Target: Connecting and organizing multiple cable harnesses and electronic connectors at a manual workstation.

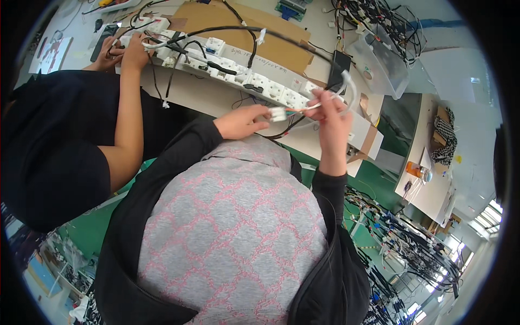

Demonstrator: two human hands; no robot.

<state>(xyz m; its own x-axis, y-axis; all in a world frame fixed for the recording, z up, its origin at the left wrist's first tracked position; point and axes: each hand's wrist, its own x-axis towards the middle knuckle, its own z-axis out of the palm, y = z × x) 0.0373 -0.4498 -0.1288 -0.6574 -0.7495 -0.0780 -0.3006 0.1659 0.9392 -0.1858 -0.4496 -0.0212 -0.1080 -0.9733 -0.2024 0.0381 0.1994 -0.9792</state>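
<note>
My left hand pinches a white plastic connector at its fingertips, in front of my body. Thin coloured wires run from that connector to my right hand, whose thumb and fingers close on them. A white sleeved cable loops up beside my right fingers. Both hands hover over the near edge of the bench, just in front of a long white board lined with white sockets. A thick black cable arches across above the board.
At the left, a co-worker's hands handle wires at the board's far end. Brown cardboard lies behind the board. A dark phone and a clear plastic bin with cables stand at the right. Bundles of black cables hang at the lower right.
</note>
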